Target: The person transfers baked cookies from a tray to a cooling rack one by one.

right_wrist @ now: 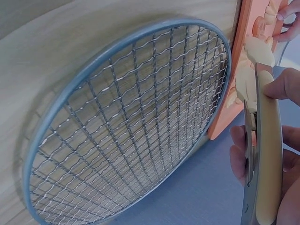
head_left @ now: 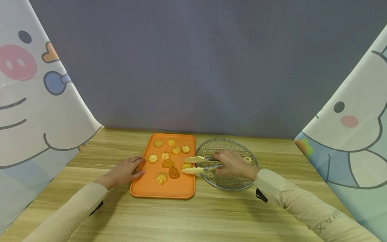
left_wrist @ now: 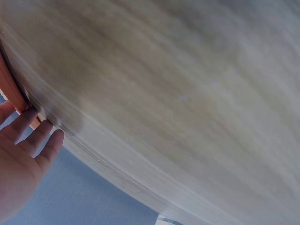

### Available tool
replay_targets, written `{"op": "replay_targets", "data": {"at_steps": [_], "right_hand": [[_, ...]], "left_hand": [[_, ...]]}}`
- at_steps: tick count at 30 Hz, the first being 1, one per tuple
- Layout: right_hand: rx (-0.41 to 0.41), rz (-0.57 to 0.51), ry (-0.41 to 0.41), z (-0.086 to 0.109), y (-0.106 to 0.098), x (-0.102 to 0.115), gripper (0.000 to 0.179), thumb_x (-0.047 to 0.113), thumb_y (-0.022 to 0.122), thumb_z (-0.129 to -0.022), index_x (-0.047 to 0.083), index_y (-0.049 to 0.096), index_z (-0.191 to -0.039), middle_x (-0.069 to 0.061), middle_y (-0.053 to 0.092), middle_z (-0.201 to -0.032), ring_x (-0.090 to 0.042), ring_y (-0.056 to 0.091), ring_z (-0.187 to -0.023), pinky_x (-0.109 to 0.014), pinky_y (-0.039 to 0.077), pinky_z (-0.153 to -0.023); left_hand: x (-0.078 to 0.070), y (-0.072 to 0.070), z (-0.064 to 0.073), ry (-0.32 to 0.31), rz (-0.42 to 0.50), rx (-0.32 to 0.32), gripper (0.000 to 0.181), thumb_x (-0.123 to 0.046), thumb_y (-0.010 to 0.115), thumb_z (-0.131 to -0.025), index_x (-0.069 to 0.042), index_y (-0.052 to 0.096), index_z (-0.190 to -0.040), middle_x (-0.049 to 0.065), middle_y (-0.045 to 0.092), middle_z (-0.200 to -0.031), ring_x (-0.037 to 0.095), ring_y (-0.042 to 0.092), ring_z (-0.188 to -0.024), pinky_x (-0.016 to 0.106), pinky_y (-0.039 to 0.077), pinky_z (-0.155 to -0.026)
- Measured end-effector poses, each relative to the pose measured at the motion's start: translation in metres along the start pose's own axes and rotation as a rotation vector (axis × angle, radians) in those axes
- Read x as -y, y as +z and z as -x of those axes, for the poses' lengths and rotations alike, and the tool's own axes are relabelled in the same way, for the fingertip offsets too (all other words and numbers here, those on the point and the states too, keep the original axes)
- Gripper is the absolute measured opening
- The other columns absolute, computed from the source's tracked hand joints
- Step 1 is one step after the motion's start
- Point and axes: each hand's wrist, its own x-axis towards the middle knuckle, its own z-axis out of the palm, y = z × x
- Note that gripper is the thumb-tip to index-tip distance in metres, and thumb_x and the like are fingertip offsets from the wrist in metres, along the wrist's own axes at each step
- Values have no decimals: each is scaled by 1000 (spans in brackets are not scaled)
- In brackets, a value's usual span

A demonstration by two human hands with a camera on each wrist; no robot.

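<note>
My right hand holds a pair of tongs with metal arms and pale cream tips and grips. The tips are spread, one on each side of a yellow cookie near the right edge of an orange tray; whether they touch it, I cannot tell. Several other cookies lie on that tray, among them a brown pretzel-shaped cookie and a ridged flower-shaped cookie. At the tray's left rim rests my left hand; in the left wrist view its extended fingers touch the tray's edge.
A round wire rack lies right of the tray, under my right hand. Over it shows a small pale ring, possibly the tongs' end. All stand on a wooden table, with a grey panel behind and cartoon-printed cloths at both sides.
</note>
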Motion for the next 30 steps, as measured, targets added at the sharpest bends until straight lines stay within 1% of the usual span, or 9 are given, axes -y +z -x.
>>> {"op": "replay_targets", "data": {"at_steps": [7,12,17,23,27,30], "right_hand": [[0,-6,-9,0,2,-1,48,19,68,-72,1,60,-116,-11,63,-106,0,46,-54,-13,39,-45],[-9,7,-12,1,2,0,49,19,69,-71,1,60,-116,-13,63,-108,0,43,-52,-13,36,-41],[-30,6,-20,2,2,0,47,18,68,-71,2,61,-115,-10,64,-103,0,46,-54,-12,37,-43],[-64,4,-21,2,-1,-2,46,18,68,-71,2,61,-114,-13,62,-111,1,47,-54,-13,40,-48],[-104,11,-39,2,-3,-4,45,16,68,-69,2,63,-111,-10,64,-103,0,45,-54,-13,39,-47],[-125,14,-38,3,-4,-7,44,15,68,-68,2,63,-110,-9,64,-99,-1,42,-54,-13,38,-47]], "left_hand": [[0,0,0,6,1,-3,48,-34,58,-89,-2,53,-124,23,51,-126,44,49,-113,58,38,-93],[-1,0,0,8,5,-1,48,-34,58,-88,-3,53,-124,23,51,-126,44,49,-113,57,39,-93],[-2,-2,0,1,6,8,48,-33,58,-89,-2,53,-124,23,51,-127,44,49,-113,57,39,-94],[-3,-4,0,-6,9,22,47,-33,58,-89,-3,52,-125,23,50,-128,45,48,-114,57,38,-94],[-4,-5,0,-8,10,20,47,-32,58,-89,-3,52,-125,23,50,-128,45,48,-114,57,38,-93],[-4,-5,0,-7,10,19,47,-32,58,-89,-3,52,-125,23,50,-127,45,49,-113,57,39,-92]]}}
